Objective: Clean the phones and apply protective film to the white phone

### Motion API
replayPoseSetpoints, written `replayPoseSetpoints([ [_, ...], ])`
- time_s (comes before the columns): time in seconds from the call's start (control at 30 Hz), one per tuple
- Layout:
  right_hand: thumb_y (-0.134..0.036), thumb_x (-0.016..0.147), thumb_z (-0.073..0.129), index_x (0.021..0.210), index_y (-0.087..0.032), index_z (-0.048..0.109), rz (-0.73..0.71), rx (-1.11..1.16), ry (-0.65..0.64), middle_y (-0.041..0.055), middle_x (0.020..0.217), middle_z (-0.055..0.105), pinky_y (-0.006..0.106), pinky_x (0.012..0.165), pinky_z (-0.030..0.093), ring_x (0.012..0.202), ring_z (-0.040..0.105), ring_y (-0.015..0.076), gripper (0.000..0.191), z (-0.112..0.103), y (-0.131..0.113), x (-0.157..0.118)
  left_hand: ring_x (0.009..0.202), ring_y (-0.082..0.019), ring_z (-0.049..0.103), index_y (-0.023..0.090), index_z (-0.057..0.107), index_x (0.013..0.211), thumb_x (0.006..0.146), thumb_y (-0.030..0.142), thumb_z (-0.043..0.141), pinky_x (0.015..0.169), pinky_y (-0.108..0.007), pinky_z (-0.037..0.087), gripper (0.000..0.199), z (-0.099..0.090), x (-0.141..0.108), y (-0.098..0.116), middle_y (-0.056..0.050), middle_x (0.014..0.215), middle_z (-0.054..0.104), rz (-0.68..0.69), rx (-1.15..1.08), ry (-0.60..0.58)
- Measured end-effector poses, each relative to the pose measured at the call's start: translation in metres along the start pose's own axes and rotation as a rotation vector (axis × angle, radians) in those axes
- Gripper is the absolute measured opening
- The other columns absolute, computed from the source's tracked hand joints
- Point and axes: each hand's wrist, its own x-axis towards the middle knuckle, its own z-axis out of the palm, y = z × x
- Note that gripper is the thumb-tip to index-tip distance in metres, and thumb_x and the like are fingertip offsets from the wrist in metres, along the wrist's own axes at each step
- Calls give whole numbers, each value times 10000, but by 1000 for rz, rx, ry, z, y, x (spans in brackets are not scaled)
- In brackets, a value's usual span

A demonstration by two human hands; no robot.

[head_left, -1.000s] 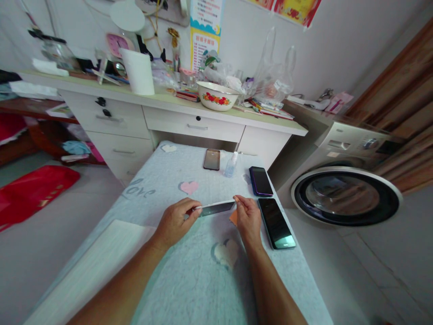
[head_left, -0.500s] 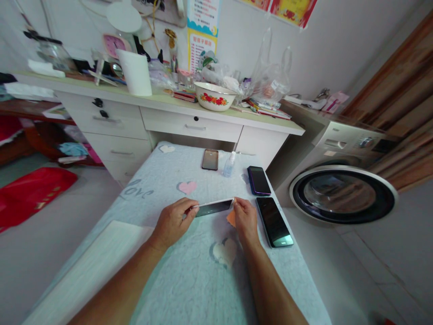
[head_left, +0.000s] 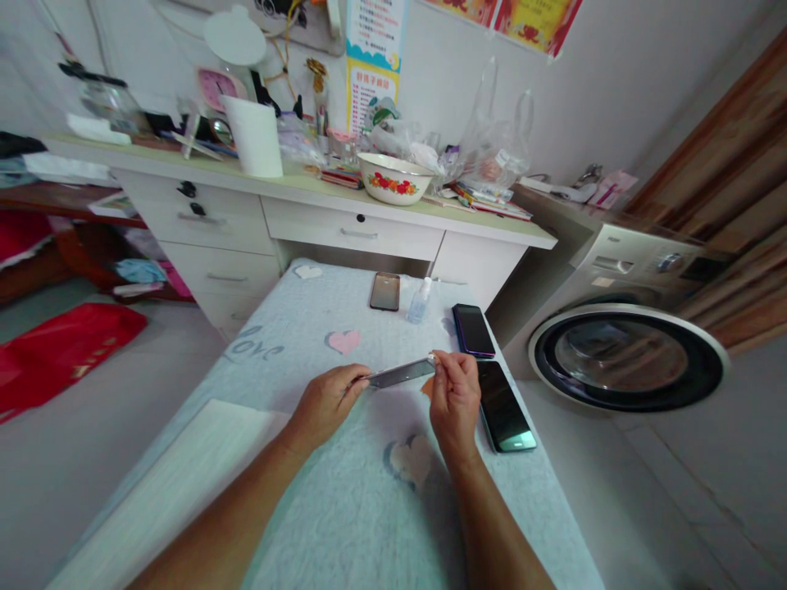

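A smartphone (head_left: 401,374) is held up over the cloth-covered table, tilted so its dark face shows as a narrow strip. My left hand (head_left: 329,403) pinches its left end between thumb and fingers. At the opposite end, the fingers of my right hand (head_left: 453,395) are closed on the phone's corner. A small orange piece (head_left: 426,387) shows beside my right hand, mostly hidden; I cannot tell whether it is held or lying there. Just right of that hand lie a large dark-screened phone (head_left: 507,408) and a smaller phone with a purplish edge (head_left: 473,330).
A phone case (head_left: 384,292) and a clear spray bottle (head_left: 420,301) are on the table's far part. A pale board-like piece (head_left: 184,475) lies along the left. Behind stands a desk (head_left: 320,176) bearing a flowered bowl (head_left: 393,180); a washing machine (head_left: 615,328) is at right.
Both hands have shifted slightly right with the phone, and its angle has changed. My right hand has turned and now covers part of the large phone's upper end. The view has moved slightly.
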Motion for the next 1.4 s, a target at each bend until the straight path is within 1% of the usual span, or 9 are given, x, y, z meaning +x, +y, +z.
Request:
replayPoseSetpoints([
  [0.17,-108,906,436,1125,-220,612,-130,-40,-15,39,961,477,240,637,487,695,538,94,302,-1,-11,-3,851,-176,639,208,642,1006,891,254,488,762,-285,480,198,6,0,1,-35,901,692,6,38,-17],
  [0.33,-77,890,435,1156,-218,605,-212,-71,-39,41,972,460,246,646,494,704,529,94,345,1,-20,-7,872,-189,612,199,650,929,846,177,512,782,-314,482,162,6,1,4,-43,890,678,80,70,11],
  [0.47,-63,890,430,1236,-240,561,-275,-28,-79,48,998,456,246,671,502,763,539,108,411,9,-25,-14,925,-197,594,194,632,957,791,124,541,823,-333,484,202,3,1,10,-48,948,672,158,55,77],
  [0.63,-84,887,450,1328,-289,496,-307,-7,-157,60,1039,477,276,743,504,882,542,151,488,20,-29,-25,941,-192,583,183,601,1009,821,195,572,840,-334,487,190,-2,-2,24,-62,981,658,253,-4,179],
  [0.77,-78,885,450,1356,-302,472,-320,2,-172,60,1043,491,293,780,498,911,535,162,522,21,-31,-28,906,-195,581,168,583,1051,789,190,604,815,-344,495,264,-10,-7,34,-74,965,643,298,-27,271],
  [0.9,-92,889,458,1352,-293,483,-319,25,-168,65,1069,494,295,785,502,930,542,165,505,21,-33,-29,831,-177,575,167,592,934,804,132,587,757,-324,491,135,-13,-9,40,-60,862,642,360,-28,362],
  [1.07,-97,901,458,1369,-271,464,-361,47,-156,67,1071,491,282,785,511,924,551,151,500,24,-36,-31,757,-157,565,162,592,886,820,119,581,691,-296,480,79,-13,-9,42,-50,791,638,366,-7,403],
  [1.23,-101,893,473,1355,-271,484,-364,31,-167,71,1058,506,295,773,514,912,560,160,492,22,-35,-29,751,-156,572,176,596,869,834,149,563,690,-297,485,55,-13,-9,44,-44,780,643,322,9,389],
  [1.4,-51,877,450,1311,-283,523,-333,-14,-84,65,1043,475,274,745,511,872,560,137,498,11,-28,-18,739,-158,577,182,607,881,832,166,565,691,-299,488,67,-12,-8,44,-39,777,641,302,17,392],
])
